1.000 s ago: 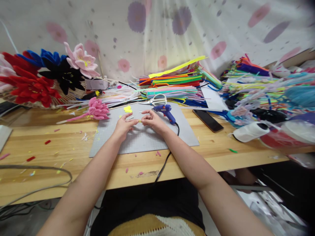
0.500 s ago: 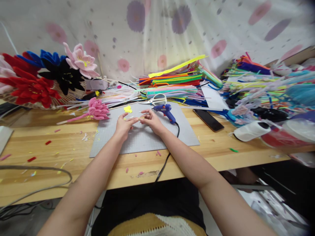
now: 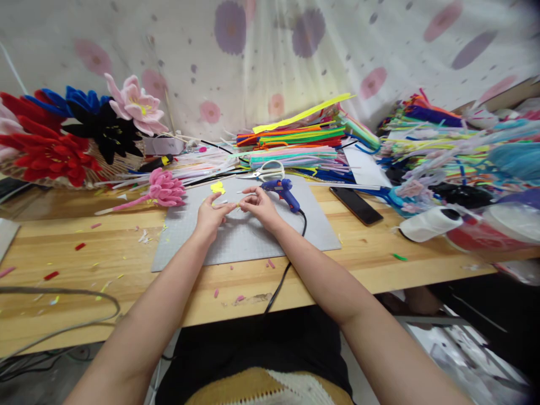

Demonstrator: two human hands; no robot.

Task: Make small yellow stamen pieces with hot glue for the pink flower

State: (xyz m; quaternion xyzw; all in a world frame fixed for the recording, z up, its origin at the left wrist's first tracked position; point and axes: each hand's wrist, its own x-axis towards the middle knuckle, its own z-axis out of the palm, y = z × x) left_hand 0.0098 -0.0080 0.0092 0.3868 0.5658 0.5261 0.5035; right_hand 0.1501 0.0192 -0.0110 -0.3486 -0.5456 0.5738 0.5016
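Observation:
Both of my hands meet over a grey mat [image 3: 248, 239] on the wooden table. My left hand [image 3: 210, 212] and my right hand [image 3: 260, 205] pinch a small pale piece between their fingertips; it is too small to name. A yellow scrap [image 3: 218, 187] lies just beyond my left hand. A blue glue gun [image 3: 283, 192] rests on the mat right behind my right hand, its black cord [image 3: 287, 264] running off the table's front edge. White-handled scissors [image 3: 270, 169] lie further back.
A pink pipe-cleaner flower [image 3: 162, 190] lies left of the mat. Red, blue, black and pink flowers [image 3: 71, 135] fill the back left. Stacks of coloured pipe cleaners [image 3: 304, 140] line the back. A phone [image 3: 356, 206] and a white roll [image 3: 428, 223] sit to the right.
Both hands have edged slightly away from me on the mat, still pinched together on the small piece. The view has shifted a little.

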